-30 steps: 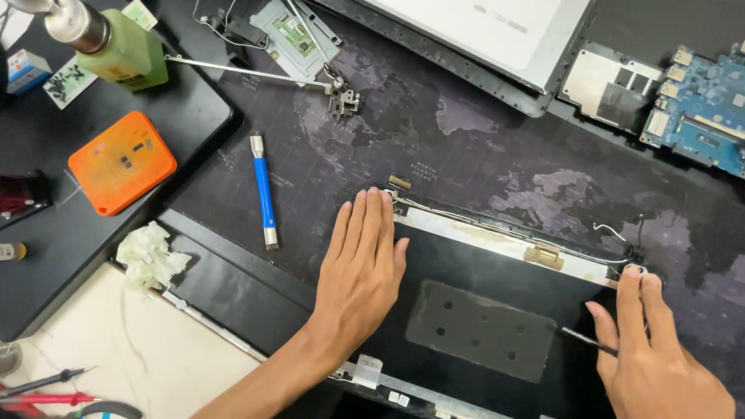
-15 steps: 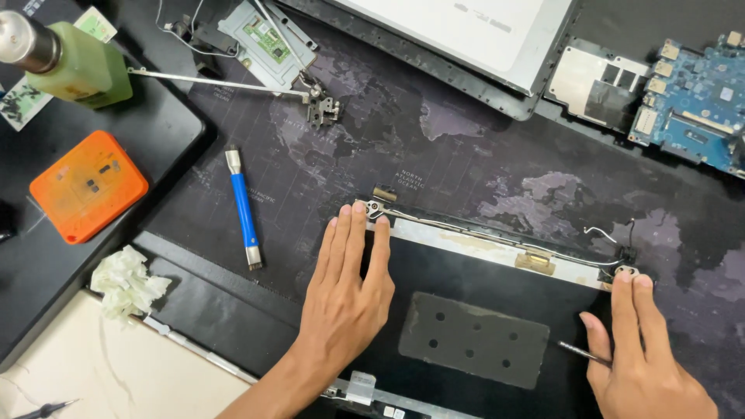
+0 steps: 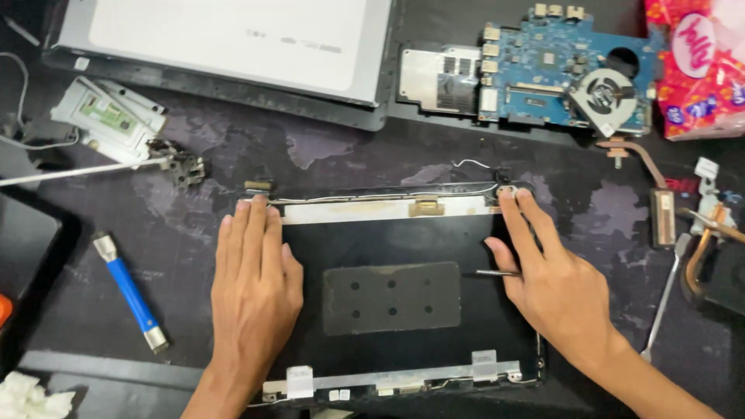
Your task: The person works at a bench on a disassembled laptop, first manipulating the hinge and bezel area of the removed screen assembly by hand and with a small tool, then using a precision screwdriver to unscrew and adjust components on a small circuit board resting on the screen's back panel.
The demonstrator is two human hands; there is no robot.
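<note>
Surface: dark patterned work mat [image 3: 341,159] under both of our hands, crowded with dismantled laptop parts.
Head view, the thing in hand: we press on a black laptop lid shell [image 3: 392,233], inner side up, lying directly beneath and between our hands; a grey foam pad [image 3: 392,297] sits in its middle, between the two palms.
Left hand: our left hand [image 3: 254,275] lies flat, fingers straight and closed together, tips touching the shell's far left corner by a small hinge bracket [image 3: 258,186]. It grips nothing; it only bears down.
Right hand: our right hand [image 3: 555,283] rests palm down on the shell's right edge, two fingers stretched to the far right corner mount [image 3: 508,188], while the thumb and palm pinch a thin metal tool [image 3: 489,272] whose tip points toward the left hand.
Beyond the fingertips: a thin cable [image 3: 372,197] runs along the shell's far edge, just past both sets of fingertips.
Risk, cable: we judge that a slip of the thin tool could nick or snag that cable.
Risk, shell: uneven pressure from the flat palm could flex or crack the thin plastic.
Risk, surroundings: left of our left hand lies a blue-handled screwdriver [image 3: 130,293]; beyond our right hand sits a blue circuit board [image 3: 543,74] with fan; a careless sweep could knock either.
</note>
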